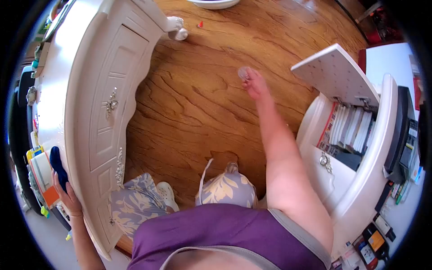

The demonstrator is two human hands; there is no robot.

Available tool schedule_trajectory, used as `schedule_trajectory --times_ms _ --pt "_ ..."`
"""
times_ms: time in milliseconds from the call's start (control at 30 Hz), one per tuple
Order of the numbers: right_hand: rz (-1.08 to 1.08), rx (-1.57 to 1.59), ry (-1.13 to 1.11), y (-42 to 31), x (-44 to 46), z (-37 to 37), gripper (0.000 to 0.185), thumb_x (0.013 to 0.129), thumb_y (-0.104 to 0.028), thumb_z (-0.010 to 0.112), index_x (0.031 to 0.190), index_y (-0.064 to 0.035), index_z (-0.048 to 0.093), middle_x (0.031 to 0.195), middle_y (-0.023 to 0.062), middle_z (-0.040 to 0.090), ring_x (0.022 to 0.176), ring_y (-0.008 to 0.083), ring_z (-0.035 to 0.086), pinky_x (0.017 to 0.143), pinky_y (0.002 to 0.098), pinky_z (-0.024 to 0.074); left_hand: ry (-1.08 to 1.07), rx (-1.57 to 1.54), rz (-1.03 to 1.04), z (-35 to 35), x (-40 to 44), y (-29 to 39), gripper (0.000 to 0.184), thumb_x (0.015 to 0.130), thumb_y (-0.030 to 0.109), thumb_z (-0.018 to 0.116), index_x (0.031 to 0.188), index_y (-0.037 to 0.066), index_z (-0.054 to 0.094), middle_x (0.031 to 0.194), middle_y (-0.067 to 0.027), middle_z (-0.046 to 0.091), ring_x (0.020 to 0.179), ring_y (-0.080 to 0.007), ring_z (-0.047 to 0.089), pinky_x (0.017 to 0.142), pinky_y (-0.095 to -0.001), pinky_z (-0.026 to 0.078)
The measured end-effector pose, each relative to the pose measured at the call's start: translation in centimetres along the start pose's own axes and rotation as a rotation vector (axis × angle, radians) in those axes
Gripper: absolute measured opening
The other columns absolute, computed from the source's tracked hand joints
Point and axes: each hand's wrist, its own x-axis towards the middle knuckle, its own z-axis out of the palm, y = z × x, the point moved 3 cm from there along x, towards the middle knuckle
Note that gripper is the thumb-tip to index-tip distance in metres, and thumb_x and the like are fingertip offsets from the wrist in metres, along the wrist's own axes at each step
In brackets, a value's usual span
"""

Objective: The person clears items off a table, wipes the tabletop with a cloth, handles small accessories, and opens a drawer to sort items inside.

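Note:
My right hand (pixel 255 84) reaches out over the wooden floor, its fingers closed around a small clear object (pixel 244 73), round and see-through. On the white cabinet top at the left, my left hand (pixel 68 198) lies with its fingers stretched out, touching a dark blue cloth-like item (pixel 57 163). Beside that hand is an orange piece (pixel 51 196) on a white item. Whether the left palm presses on anything underneath is hidden.
A white cabinet (pixel 119 90) with ornate handles curves along the left. At the right, an open cabinet door (pixel 335 74) sticks out above stacked books (pixel 351 128). A small red object (pixel 200 24) and a white basin (pixel 215 4) are on the floor ahead.

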Motion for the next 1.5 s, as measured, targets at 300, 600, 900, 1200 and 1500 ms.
schedule_trajectory --times_ms 300,600,900,1200,1500 --pt "0.000 0.661 -0.329 -6.1 -16.7 12.2 0.040 0.092 -0.038 0.044 0.101 0.0000 0.052 0.090 0.0184 0.060 0.083 0.0328 0.060 0.068 0.0382 0.0533 0.474 0.298 0.417 -2.3 9.7 11.0 0.044 0.094 0.030 0.044 0.132 0.009 0.040 0.136 -0.0156 0.038 0.126 -0.0283 0.035 0.106 -0.0376 0.028" --pt "-0.025 0.799 -0.364 -8.7 -28.5 23.7 0.041 0.091 -0.038 0.044 0.101 0.0010 0.053 0.101 0.0243 0.058 0.101 0.0407 0.053 0.093 0.0497 0.0418 0.310 -0.756 0.907 1.3 7.9 34.3 0.034 0.061 0.004 0.061 0.094 0.011 0.066 0.086 -0.0053 0.058 0.069 -0.0214 0.057 0.060 -0.0319 0.048" --pt "-0.024 0.638 -0.524 -6.6 -30.6 29.1 0.046 0.092 -0.041 0.039 0.108 -0.0011 0.057 0.116 0.0267 0.053 0.114 0.0398 0.046 0.100 0.0449 0.0356 0.300 -0.740 0.766 1.9 7.7 30.6 0.025 0.065 0.008 0.061 0.089 0.014 0.066 0.083 -0.0026 0.056 0.071 -0.0206 0.057 0.061 -0.0306 0.048" --pt "0.106 0.676 -0.500 -2.9 -29.2 29.8 0.046 0.091 -0.044 0.042 0.094 -0.0020 0.061 0.110 0.0249 0.056 0.110 0.0372 0.049 0.095 0.0438 0.0395 0.215 -1.041 0.594 5.6 6.5 27.3 0.020 0.065 -0.001 0.070 0.082 0.003 0.060 0.086 -0.0094 0.058 0.078 -0.0247 0.060 0.066 -0.0320 0.050" --pt "0.077 0.491 -0.148 -1.9 -28.6 29.6 0.023 0.087 -0.027 0.054 0.095 -0.0062 0.056 0.094 0.0183 0.062 0.087 0.0279 0.059 0.078 0.0360 0.0469 0.222 -1.374 0.341 6.4 6.8 25.3 0.015 0.071 -0.009 0.062 0.078 0.001 0.054 0.087 -0.0088 0.058 0.075 -0.0186 0.060 0.065 -0.0278 0.051"
